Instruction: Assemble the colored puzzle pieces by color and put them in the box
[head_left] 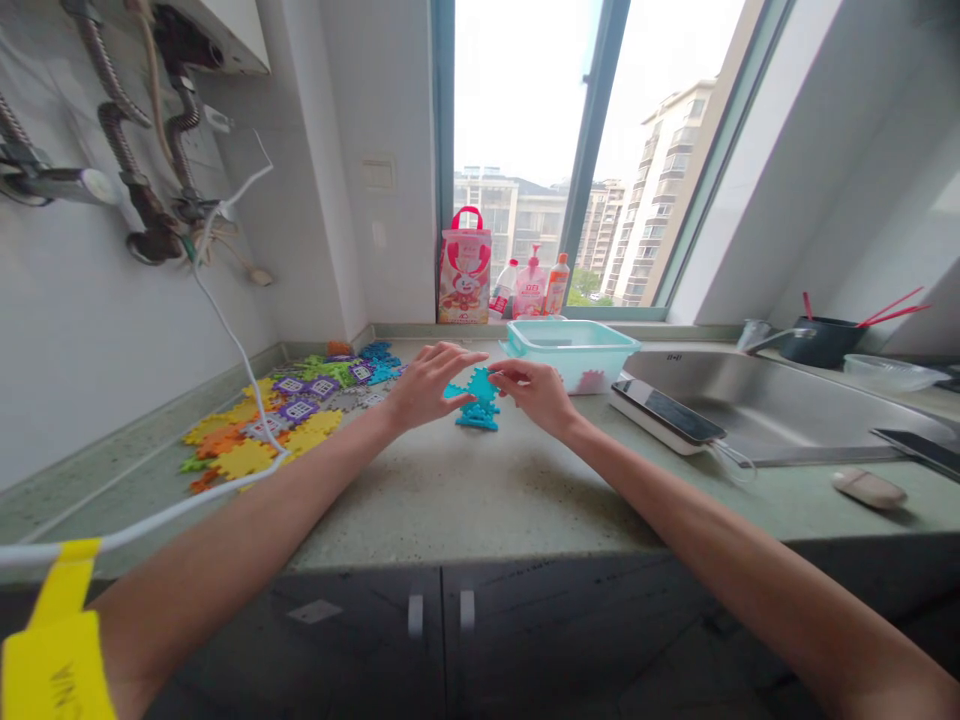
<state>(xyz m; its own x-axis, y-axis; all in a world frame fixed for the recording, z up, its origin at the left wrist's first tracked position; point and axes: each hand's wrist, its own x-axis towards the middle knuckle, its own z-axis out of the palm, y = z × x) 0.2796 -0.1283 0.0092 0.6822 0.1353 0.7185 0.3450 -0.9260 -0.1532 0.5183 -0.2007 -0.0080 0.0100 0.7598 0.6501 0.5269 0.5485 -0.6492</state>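
A small stack of blue interlocking puzzle pieces [478, 410] stands on the countertop, its top piece upright with a toothed edge. My right hand [536, 395] comes in from the right, thumb and fingers pinched on the upper right edge of that upright piece. On the other side is my left hand [426, 385], fingers stretched out and apart above the stack. Its thumb points at the blue pieces' left side; whether it touches them I cannot tell. Loose puzzle pieces [247, 458] in yellow, orange, purple, green and blue lie in a heap to the left.
Behind my right hand stands a translucent turquoise tub [574, 345] with something pink inside. A phone [671, 408] rests on a white box by the steel sink [787, 400]. A white cable [251, 375] crosses the heap. A pink bag [465, 275] and bottles [531, 285] line the windowsill.
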